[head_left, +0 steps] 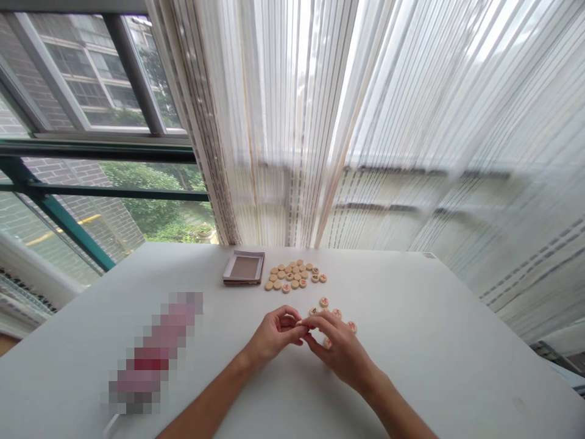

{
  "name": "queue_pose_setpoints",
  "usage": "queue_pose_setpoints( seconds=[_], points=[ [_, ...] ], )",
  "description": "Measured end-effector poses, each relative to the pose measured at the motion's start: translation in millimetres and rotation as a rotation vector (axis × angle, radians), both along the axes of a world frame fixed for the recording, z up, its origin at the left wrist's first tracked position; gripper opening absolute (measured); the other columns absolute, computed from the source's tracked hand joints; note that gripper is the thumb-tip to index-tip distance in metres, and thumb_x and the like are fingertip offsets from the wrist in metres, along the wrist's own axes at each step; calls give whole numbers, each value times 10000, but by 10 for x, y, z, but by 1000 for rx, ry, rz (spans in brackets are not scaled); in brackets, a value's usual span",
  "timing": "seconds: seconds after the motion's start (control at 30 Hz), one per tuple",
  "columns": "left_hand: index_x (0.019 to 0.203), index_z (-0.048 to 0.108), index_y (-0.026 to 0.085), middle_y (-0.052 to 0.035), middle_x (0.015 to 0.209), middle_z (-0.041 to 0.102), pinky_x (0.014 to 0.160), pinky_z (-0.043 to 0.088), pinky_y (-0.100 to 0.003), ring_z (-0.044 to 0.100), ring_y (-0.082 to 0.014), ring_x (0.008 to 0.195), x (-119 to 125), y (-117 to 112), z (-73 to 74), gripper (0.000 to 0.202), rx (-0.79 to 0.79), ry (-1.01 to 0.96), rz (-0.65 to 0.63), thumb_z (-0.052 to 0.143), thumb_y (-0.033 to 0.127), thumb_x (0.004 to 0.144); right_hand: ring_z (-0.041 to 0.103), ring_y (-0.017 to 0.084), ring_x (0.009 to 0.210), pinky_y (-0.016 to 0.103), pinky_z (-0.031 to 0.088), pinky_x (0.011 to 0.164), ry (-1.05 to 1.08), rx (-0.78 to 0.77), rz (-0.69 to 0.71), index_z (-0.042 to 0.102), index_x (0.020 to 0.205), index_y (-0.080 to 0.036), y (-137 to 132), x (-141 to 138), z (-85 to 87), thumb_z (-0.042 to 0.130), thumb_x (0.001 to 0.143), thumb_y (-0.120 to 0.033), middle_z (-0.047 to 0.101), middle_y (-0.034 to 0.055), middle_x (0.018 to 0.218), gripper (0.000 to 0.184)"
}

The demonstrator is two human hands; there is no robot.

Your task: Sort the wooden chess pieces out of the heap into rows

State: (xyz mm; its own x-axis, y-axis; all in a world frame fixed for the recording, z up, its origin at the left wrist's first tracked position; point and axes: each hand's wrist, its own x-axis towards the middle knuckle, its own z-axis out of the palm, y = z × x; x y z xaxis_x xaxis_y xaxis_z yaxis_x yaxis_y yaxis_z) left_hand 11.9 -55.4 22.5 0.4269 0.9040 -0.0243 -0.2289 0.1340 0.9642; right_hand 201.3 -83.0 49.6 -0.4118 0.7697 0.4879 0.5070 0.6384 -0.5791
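Observation:
My left hand [274, 332] and my right hand [340, 344] meet above the front middle of the table, fingertips together. Between them shows the pale edge of a Chinese chess piece [299, 324], mostly covered by the fingers of both hands. Around my right hand lie several loose round wooden pieces: a black-marked one [313, 311] by the knuckles, a red-marked one [324, 302] behind it, and another red one [351, 327] to the right. One more piece [327, 342] is partly hidden under the right fingers.
Farther back, several Chinese chess pieces [295, 275] lie in a cluster, many showing plain faces. Left of them is a shallow open box [226, 274]. A pixelated pinkish object [158, 347] lies on the white table [448, 353] at left. A striped curtain [283, 122] hangs behind the far edge.

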Motion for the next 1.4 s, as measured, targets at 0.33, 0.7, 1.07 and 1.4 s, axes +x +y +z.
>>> queue_pose_setpoints(
  seconds=[0.33, 0.7, 1.07, 1.4],
  points=[
    [824, 608, 120, -87, 775, 761, 646, 566, -291, 728, -209, 733, 23, -15, -64, 294, 29, 32, 33, 790, 347, 777, 603, 201, 862, 327, 512, 785, -46, 1, 15, 622, 1089, -244, -10, 0, -21, 619, 903, -190, 636, 55, 957, 194],
    [1025, 626, 97, -131, 927, 757, 745, 587, -350, 720, -235, 874, -7, -25, -3, 310, 30, 15, -57, 689, 362, 877, 624, 174, 841, 292, 510, 774, -16, -18, -23, 638, 1035, -252, 28, 38, -17, 634, 893, -188, 650, 31, 967, 156],
    [1187, 559, 162, -158, 1131, 702, 880, 522, -407, 679, -286, 1054, 7, -29, -41, 365, 55, -83, -102, 698, 305, 881, 634, 176, 856, 306, 543, 778, 127, -77, -56, 635, 1086, -246, 107, 121, 15, 591, 892, -165, 625, 55, 1025, 215],
    [998, 623, 133, -92, 880, 740, 730, 529, -304, 697, -181, 768, 44, -7, -76, 288, 103, 1, 3, 702, 375, 863, 635, 161, 811, 304, 519, 802, 131, -240, 9, 675, 1065, -261, 50, 77, 62, 606, 887, -170, 668, 14, 905, 212]
  ],
)
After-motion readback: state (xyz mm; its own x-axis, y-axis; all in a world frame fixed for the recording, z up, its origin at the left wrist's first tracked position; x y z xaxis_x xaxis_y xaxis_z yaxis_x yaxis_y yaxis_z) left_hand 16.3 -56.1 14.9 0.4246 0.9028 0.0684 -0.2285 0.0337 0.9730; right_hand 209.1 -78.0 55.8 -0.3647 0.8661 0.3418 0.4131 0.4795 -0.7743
